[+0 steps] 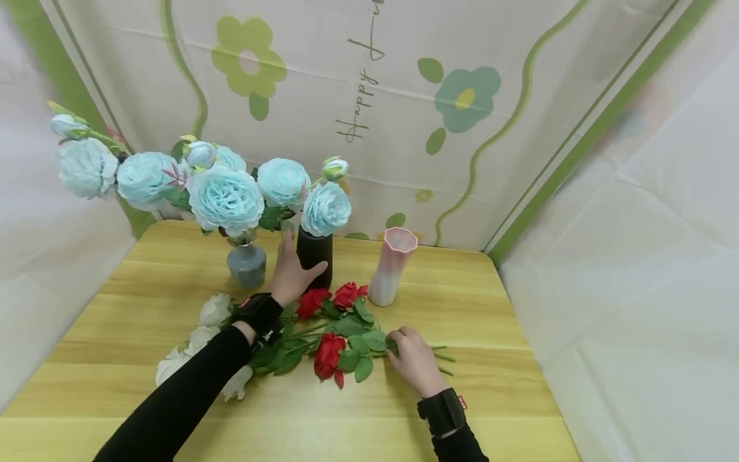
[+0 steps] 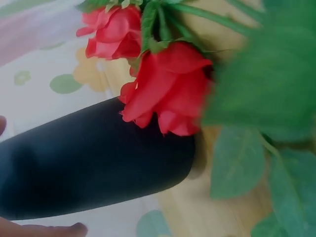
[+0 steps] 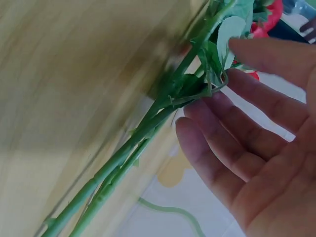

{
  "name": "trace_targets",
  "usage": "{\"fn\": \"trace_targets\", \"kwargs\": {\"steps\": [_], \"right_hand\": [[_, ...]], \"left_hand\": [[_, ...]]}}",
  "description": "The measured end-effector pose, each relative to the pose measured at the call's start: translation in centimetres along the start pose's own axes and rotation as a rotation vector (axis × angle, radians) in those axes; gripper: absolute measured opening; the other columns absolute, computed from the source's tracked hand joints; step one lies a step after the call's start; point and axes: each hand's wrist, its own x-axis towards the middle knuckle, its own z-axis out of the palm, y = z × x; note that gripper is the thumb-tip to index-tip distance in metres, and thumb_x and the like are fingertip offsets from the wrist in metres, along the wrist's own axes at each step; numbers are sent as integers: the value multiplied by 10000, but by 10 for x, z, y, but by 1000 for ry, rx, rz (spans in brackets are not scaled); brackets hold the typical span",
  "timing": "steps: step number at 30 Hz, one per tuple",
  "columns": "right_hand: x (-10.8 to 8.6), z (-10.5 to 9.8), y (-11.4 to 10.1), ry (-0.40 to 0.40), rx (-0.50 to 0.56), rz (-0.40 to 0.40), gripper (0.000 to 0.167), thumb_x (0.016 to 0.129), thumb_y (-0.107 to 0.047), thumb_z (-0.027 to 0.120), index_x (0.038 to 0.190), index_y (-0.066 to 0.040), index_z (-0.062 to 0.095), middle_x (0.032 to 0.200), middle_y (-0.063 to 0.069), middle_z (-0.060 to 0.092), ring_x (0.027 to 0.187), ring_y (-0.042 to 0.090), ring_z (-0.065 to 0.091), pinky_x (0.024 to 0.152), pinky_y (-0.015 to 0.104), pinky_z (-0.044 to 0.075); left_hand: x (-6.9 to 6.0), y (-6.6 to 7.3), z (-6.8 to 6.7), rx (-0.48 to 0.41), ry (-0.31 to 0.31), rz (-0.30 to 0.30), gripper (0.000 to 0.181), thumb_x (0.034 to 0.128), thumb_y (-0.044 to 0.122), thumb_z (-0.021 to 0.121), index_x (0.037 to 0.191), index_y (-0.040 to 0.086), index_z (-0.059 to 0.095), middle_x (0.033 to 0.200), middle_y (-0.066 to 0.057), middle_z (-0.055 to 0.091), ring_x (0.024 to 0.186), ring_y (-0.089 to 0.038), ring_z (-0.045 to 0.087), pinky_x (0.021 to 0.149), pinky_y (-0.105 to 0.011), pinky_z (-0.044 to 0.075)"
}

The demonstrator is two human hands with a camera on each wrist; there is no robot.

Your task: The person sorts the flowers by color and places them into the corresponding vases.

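A black vase (image 1: 314,256) stands upright at the back of the table, with my left hand (image 1: 291,273) beside it. The thumb spreads across its front and the fingers reach along its left side; in the left wrist view, visible digits flank the vase (image 2: 98,158) without a clear grip. Red roses (image 1: 329,356) lie on the table in front of it. At their stems (image 3: 118,173) is my right hand (image 1: 416,362), its fingers fairly straight and touching a leafy part. The thumb is apart from the fingers.
Left of the black vase, a grey-blue vase (image 1: 247,264) holds large pale blue flowers (image 1: 226,199). A pink and white vase (image 1: 394,266) stands to the right. White roses (image 1: 199,340) lie at the left, partly behind my left sleeve. A printed cloth (image 1: 358,173) hangs behind the table.
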Motion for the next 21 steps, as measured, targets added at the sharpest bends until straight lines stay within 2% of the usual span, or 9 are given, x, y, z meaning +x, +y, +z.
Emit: {"fn": "trace_targets", "kwargs": {"steps": [4, 8, 13, 17, 21], "right_hand": [[1, 2, 2, 15, -27, -10, 206, 804, 15, 767, 993, -57, 726, 916, 60, 621, 840, 227, 624, 693, 373, 535], [1, 4, 6, 31, -62, -22, 252, 763, 88, 734, 978, -43, 726, 878, 66, 626, 780, 219, 634, 638, 350, 534], [-1, 6, 11, 47, -113, -24, 302, 738, 152, 669, 964, -39, 730, 847, 64, 621, 741, 217, 638, 602, 331, 530], [3, 5, 12, 50, -131, -31, 299, 739, 158, 636, 894, -74, 746, 775, 19, 570, 656, 168, 588, 513, 286, 474], [11, 3, 14, 25, -151, -25, 301, 749, 147, 616, 863, -97, 748, 745, -6, 539, 624, 141, 549, 485, 269, 435]], "left_hand": [[18, -6, 11, -41, 105, 46, 1070, 876, 350, 762, 1579, 95, -2, 1599, -184, 117, 1457, -356, 140, 1131, -514, 200], [31, -9, 16, -104, 154, 83, 1069, 835, 306, 810, 1578, 106, 68, 1589, -155, 182, 1432, -330, 237, 1117, -501, 245], [38, -14, 19, -173, 162, 131, 1038, 791, 247, 850, 1562, 115, 169, 1553, -123, 287, 1380, -309, 342, 1086, -505, 297], [43, -16, 21, -193, 144, 103, 1009, 793, 229, 845, 1562, 127, 201, 1527, -126, 323, 1344, -316, 383, 1062, -503, 330], [48, -16, 22, -213, 143, 64, 996, 799, 167, 833, 1564, 117, 196, 1521, -143, 324, 1340, -332, 381, 1067, -497, 322]]}}
